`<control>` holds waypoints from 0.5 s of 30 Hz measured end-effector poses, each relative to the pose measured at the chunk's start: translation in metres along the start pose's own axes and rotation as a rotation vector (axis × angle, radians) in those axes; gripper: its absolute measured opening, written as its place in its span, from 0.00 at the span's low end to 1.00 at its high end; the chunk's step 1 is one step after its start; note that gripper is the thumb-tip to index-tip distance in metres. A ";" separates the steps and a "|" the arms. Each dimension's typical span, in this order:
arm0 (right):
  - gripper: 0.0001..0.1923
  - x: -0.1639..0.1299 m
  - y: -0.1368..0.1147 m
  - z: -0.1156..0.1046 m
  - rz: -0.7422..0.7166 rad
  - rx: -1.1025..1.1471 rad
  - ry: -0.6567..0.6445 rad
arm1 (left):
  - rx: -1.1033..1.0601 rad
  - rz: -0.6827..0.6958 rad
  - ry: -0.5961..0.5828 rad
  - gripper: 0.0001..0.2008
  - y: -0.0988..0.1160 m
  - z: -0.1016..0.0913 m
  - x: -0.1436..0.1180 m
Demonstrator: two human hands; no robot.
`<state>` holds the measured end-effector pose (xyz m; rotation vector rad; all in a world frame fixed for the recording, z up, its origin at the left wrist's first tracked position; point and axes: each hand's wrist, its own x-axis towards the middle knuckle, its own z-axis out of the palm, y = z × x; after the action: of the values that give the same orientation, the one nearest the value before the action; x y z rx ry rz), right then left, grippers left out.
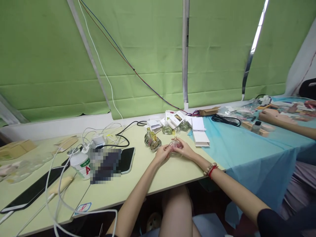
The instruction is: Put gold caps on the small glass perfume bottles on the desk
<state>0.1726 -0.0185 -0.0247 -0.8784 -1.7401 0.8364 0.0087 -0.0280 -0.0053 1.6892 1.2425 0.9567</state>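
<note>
Bottles [152,141] sit just left of the hands, boxes [172,119] behind, phone [126,159] further left, cup [81,163] (I think) beyond that.

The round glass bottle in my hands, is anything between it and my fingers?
Nothing visible: the left hand and right hand both touch the round glass bottle directly. The other small bottles stand apart, to its left.

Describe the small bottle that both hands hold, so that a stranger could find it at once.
On the pale yellow-green table, near the blue cloth, the left hand and right hand meet around a round clear glass bottle. Unlike the gold-capped bottles standing beside it, it is in the hands.
</note>
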 end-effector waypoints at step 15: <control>0.20 -0.002 -0.019 0.013 -0.034 0.068 0.397 | -0.184 0.092 -0.158 0.26 0.003 -0.003 -0.003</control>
<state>0.1571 -0.0320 -0.0135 -0.8978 -1.3685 0.6431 0.0066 -0.0312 -0.0016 1.6527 0.9509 0.9420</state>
